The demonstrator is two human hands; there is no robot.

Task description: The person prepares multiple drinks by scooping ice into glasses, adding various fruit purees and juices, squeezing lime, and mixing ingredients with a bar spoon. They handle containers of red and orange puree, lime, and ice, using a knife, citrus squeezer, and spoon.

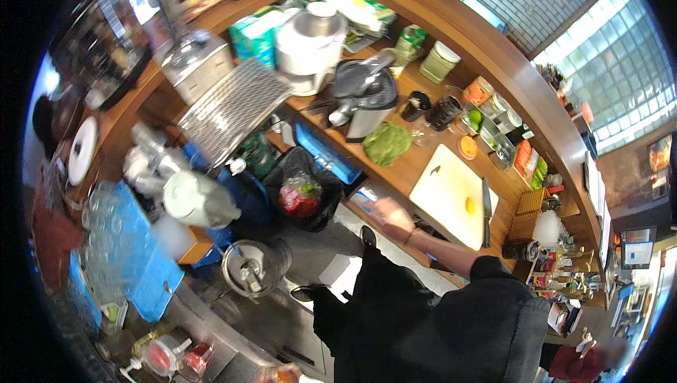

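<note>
My right hand is blurred at the counter's front edge, beside an opening with blue-and-white items below the worktop. Its grip is unclear. To its right lies a pale cutting board with a small yellow piece on it. A dark-handled knife rests along the board's far-right side. At the bottom edge, a cut-off, blurred shape that looks like my left hand is beside something orange; its hold cannot be made out.
A green cloth, a black-and-steel appliance and a white juicer stand along the counter. A lined bin and a round steel container are on the floor side. Glasses occupy a blue mat. Another person is at lower right.
</note>
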